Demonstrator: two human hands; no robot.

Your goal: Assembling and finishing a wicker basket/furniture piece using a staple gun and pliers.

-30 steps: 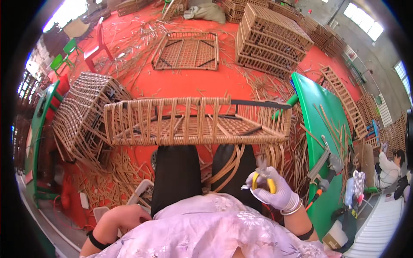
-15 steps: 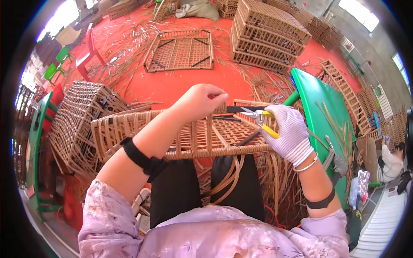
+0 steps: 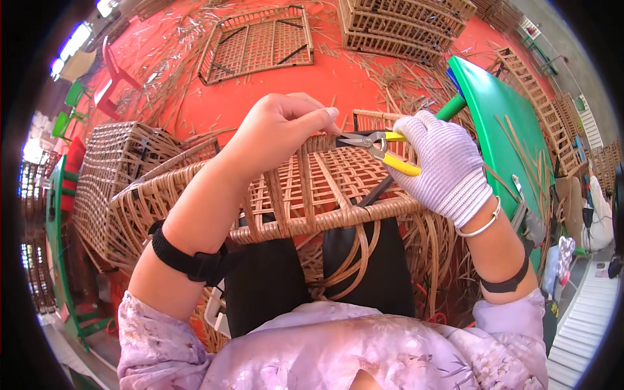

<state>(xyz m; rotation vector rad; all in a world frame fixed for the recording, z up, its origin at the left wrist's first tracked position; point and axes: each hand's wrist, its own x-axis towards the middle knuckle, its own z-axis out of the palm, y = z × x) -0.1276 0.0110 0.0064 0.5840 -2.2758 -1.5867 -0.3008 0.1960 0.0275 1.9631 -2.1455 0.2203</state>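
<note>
A woven cane basket (image 3: pixel 312 224) lies across my knees, its slatted lattice bottom showing through the frame. My left hand (image 3: pixel 279 127), bare, is above the basket's far rim with thumb and forefinger pinched together. A small sliver of cane shows at the fingertips, but whether they grip it is unclear. In a striped white-purple glove, my right hand (image 3: pixel 439 162) is closed around yellow-handled pruning shears (image 3: pixel 377 147). Their blades point left, slightly apart, beside my left fingertips and the dark wrapped stretch of the rim. Loose cane strands (image 3: pixel 357 260) hang from the near rim over my legs.
A second woven basket (image 3: pixel 107 185) leans at the left. Ahead on the red floor (image 3: pixel 273 97) lie a shallow cane tray (image 3: pixel 205 71), stacked crates (image 3: pixel 403 29) and scattered cane scraps. A green table (image 3: pixel 510 130) with cane strips and a metal tool stands at the right.
The shears have moved left, bringing their blades up to my left fingertips. My left hand has shifted slightly left and up. The basket and room appear shifted as the view tilts down.
</note>
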